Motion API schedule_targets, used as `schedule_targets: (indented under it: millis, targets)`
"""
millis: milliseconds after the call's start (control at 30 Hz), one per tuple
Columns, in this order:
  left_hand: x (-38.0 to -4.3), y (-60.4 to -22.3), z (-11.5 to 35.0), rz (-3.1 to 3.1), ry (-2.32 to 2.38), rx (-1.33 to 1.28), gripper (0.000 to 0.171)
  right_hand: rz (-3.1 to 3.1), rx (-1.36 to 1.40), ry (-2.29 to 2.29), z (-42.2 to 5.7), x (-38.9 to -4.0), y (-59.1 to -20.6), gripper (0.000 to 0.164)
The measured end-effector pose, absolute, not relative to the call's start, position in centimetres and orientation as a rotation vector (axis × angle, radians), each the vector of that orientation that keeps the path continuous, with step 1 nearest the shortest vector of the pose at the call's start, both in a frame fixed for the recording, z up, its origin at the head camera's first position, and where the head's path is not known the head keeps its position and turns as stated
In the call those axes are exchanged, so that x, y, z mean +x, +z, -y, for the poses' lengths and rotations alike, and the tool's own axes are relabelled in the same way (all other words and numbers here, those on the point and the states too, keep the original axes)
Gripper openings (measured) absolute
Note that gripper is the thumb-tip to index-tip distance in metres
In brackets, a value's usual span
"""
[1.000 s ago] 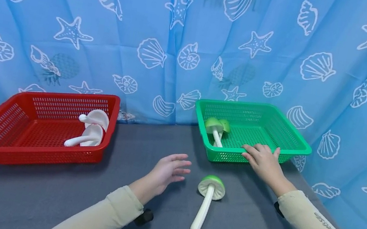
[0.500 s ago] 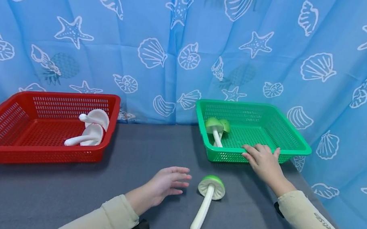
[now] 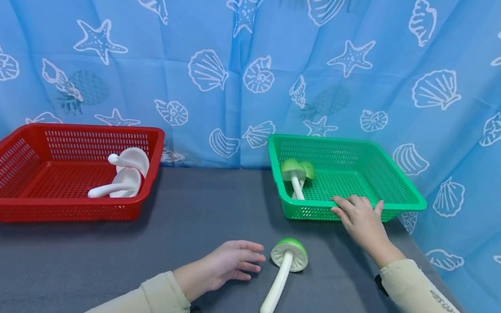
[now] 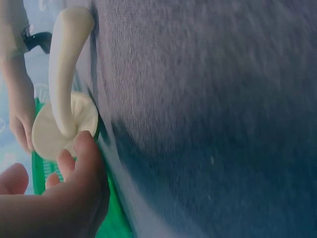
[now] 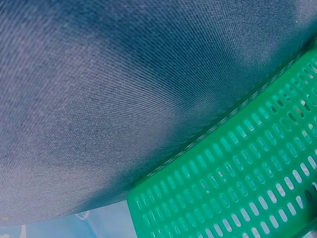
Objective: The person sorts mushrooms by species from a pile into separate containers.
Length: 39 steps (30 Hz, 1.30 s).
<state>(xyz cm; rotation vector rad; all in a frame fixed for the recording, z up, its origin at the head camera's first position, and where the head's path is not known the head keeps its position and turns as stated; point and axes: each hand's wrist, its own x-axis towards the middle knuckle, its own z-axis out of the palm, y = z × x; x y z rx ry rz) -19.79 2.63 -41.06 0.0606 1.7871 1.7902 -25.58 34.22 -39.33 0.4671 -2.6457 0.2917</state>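
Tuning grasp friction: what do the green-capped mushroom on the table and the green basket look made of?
Green-capped mushroom: probably soft plastic or foam, matte; smooth seamless stem, no glare. Green basket: moulded rigid plastic, slight sheen, regular slotted holes in the walls. Left hand is beside the cap.

Head camera looks forward and down over the whole grey worktop (image 3: 204,193). Left wrist camera sits close, facing the toy mushroom (image 4: 62,99), shared with the head view. Right wrist camera sits close beside the green basket (image 5: 237,183) wall.

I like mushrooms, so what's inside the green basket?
The green basket holds two green-capped toy mushrooms lying together near its left side. The right hand rests on its front rim, hiding a bit of the floor behind it.
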Motion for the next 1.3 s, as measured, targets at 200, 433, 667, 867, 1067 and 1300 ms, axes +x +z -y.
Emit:
schedule_targets:
  millis: [200, 433, 667, 867, 1067, 1300]
  targets:
    - [-19.3, -41.2, -3.3, -1.74, 1.735, 0.064, 0.041, 2.646, 0.472, 0.284, -34.1, -25.5, -39.2, 0.032]
    - [-19.1, -41.9, -4.4, -1.755, 1.674, 0.145, 0.042, 2.638, 0.474, 0.286, -34.1, -25.5, -39.2, 0.032]
    - [-19.2, -42.3, -5.8, -1.803, 1.62, 0.152, 0.043, 2.64, 0.477, 0.284, -34.0, -25.4, -39.2, 0.033]
    - [-19.2, -42.4, -6.8, -1.879, 1.548, 0.099, 0.046, 2.631, 0.474, 0.295, -33.9, -25.4, -39.1, 0.032]
    - [-19.2, -42.6, -6.9, -1.924, 1.601, 0.101, 0.045, 2.627, 0.483, 0.282, -34.0, -25.4, -39.4, 0.032]
    - [-19.5, -41.0, -6.2, -1.91, 1.691, 0.172, 0.045, 2.614, 0.489, 0.284, -34.1, -25.5, -39.4, 0.031]
